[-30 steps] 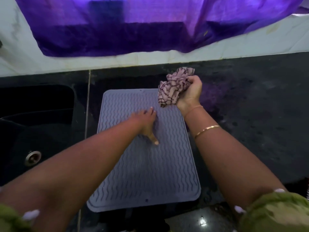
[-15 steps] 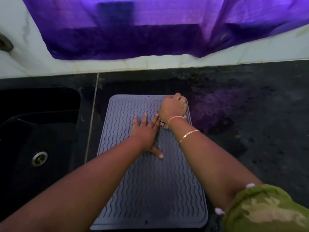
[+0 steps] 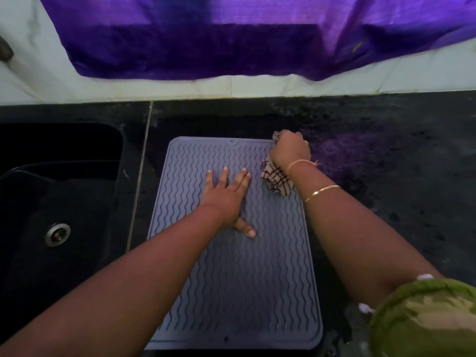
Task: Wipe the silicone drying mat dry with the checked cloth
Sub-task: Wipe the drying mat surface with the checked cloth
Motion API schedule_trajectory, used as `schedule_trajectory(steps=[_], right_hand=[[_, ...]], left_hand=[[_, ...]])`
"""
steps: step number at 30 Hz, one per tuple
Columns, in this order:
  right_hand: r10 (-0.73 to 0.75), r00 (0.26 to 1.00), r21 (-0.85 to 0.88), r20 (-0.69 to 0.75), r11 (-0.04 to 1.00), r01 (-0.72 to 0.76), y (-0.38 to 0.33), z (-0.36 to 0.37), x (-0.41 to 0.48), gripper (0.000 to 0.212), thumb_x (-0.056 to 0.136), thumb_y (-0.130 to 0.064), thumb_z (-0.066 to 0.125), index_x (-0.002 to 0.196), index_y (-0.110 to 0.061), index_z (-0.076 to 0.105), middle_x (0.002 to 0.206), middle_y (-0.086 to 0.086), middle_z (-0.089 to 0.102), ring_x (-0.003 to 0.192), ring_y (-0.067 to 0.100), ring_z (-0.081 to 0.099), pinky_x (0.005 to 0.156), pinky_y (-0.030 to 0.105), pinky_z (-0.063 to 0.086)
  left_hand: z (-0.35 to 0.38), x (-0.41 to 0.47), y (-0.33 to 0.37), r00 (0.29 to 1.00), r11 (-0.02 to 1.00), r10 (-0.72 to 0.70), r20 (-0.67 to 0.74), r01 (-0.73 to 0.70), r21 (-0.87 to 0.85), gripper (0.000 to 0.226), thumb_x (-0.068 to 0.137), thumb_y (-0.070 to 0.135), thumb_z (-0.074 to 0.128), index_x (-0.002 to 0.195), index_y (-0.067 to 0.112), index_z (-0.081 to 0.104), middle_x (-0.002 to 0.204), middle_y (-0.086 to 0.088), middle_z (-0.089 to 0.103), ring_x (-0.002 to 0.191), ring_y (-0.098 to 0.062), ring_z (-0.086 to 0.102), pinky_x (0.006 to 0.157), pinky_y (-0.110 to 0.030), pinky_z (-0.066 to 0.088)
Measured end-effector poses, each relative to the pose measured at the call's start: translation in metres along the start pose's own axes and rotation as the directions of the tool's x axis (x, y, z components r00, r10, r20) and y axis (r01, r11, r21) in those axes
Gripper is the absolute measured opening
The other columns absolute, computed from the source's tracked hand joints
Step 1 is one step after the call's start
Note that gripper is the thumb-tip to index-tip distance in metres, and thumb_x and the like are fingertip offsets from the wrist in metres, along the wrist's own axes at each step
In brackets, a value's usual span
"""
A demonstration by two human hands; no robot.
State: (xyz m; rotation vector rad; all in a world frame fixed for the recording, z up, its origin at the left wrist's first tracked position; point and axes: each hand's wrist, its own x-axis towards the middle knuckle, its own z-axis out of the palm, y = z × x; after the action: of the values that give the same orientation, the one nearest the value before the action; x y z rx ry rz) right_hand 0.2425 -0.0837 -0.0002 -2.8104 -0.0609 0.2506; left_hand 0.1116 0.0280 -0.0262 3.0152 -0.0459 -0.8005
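1. The silicone drying mat (image 3: 231,279) lies on the countertop (image 3: 386,176) beside the sink (image 3: 51,202), reaching the near edge; wiping seems barely begun, with most of it left.
2. The left hand (image 3: 226,194) presses flat mid-mat, fingers straight and spread.
3. The right hand (image 3: 289,150) grips the bunched checked cloth (image 3: 277,180) in curled fingers at the mat's far right corner.

A black tabletop (image 3: 386,176) holds a dark sink (image 3: 59,191) at left; a purple curtain (image 3: 231,34) hangs over the pale wall (image 3: 38,83).
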Motion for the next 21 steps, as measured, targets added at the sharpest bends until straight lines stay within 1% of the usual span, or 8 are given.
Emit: schedule_trajectory(steps=[2,4,7,9,13,15,18,21], right_hand=[[-0.056,0.998,-0.02,0.002,0.998,0.057,-0.014,0.003,0.004,0.032,0.093,-0.02,0.052,0.123,-0.013,0.056,0.13,0.018,0.05,0.117,0.037,0.05,0.094,0.041,0.045],[-0.209,0.976,-0.026,0.06,0.977,0.211,-0.034,0.005,0.003,0.031,0.092,-0.018,0.053,0.122,-0.016,0.059,0.123,0.015,0.059,0.113,0.035,0.056,0.093,0.04,0.047],[-0.36,0.918,-0.177,0.163,0.905,0.387,-0.051,0.009,0.002,0.033,0.09,-0.02,0.056,0.123,-0.02,0.06,0.121,0.012,0.061,0.115,0.033,0.053,0.092,0.042,0.045],[-0.324,0.934,-0.236,0.151,0.906,0.352,-0.047,0.007,0.009,0.032,0.089,-0.024,0.059,0.121,-0.018,0.061,0.121,0.012,0.061,0.116,0.034,0.052,0.092,0.044,0.045],[-0.082,0.984,-0.145,0.155,0.984,0.105,-0.018,-0.01,0.032,0.034,0.08,-0.035,0.071,0.105,-0.012,0.066,0.107,0.01,0.066,0.099,0.031,0.061,0.088,0.044,0.05],[-0.009,0.984,-0.119,0.176,0.992,0.03,-0.01,-0.018,0.04,0.04,0.079,-0.033,0.072,0.111,-0.01,0.064,0.112,0.012,0.064,0.102,0.032,0.06,0.09,0.042,0.049],[-0.006,0.974,-0.093,0.226,0.995,0.028,-0.015,-0.014,0.038,0.046,0.084,-0.032,0.064,0.12,-0.005,0.057,0.126,0.016,0.057,0.113,0.034,0.055,0.09,0.037,0.045],[-0.022,0.975,-0.148,0.219,0.987,0.056,-0.014,0.001,0.003,0.061,0.085,-0.039,0.054,0.138,-0.013,0.038,0.144,0.012,0.035,0.127,0.038,0.037,0.097,0.047,0.041]], left_hand=[[0.0,0.001,0.0,1.0,1.0,-0.001,-0.002,0.001,-0.014,0.139,0.058,0.079,0.063,0.149,0.021,-0.025,0.157,0.003,-0.026,0.143,-0.032,-0.025,0.111,-0.058,-0.018],[-0.001,0.003,0.0,1.0,1.0,-0.003,-0.002,0.003,-0.021,0.139,0.058,0.079,0.063,0.148,0.021,-0.025,0.157,0.003,-0.026,0.143,-0.033,-0.025,0.113,-0.058,-0.016],[-0.001,0.006,0.0,1.0,1.0,-0.006,0.001,0.006,-0.016,0.138,0.059,0.08,0.061,0.149,0.021,-0.025,0.157,0.002,-0.025,0.143,-0.033,-0.025,0.113,-0.057,-0.017],[0.0,0.007,-0.001,1.0,1.0,-0.008,-0.01,0.007,-0.019,0.138,0.059,0.081,0.061,0.149,0.022,-0.024,0.158,0.002,-0.025,0.143,-0.032,-0.025,0.113,-0.055,-0.019],[0.001,0.007,-0.004,0.999,1.0,0.007,-0.038,-0.008,-0.025,0.138,0.057,0.083,0.06,0.149,0.022,-0.023,0.158,0.003,-0.024,0.144,-0.031,-0.024,0.114,-0.053,-0.018],[0.001,0.008,-0.004,0.999,1.0,0.008,-0.039,-0.009,-0.026,0.139,0.056,0.084,0.059,0.149,0.022,-0.022,0.158,0.004,-0.024,0.143,-0.031,-0.024,0.114,-0.053,-0.017],[0.0,0.009,-0.005,0.999,1.0,0.007,-0.043,-0.008,-0.023,0.139,0.055,0.085,0.058,0.15,0.022,-0.021,0.158,0.004,-0.023,0.144,-0.031,-0.024,0.114,-0.053,-0.017],[0.0,0.009,-0.004,0.999,1.0,-0.005,-0.044,0.005,-0.01,0.139,0.054,0.086,0.058,0.149,0.022,-0.022,0.158,0.004,-0.023,0.144,-0.031,-0.023,0.115,-0.053,-0.016]])
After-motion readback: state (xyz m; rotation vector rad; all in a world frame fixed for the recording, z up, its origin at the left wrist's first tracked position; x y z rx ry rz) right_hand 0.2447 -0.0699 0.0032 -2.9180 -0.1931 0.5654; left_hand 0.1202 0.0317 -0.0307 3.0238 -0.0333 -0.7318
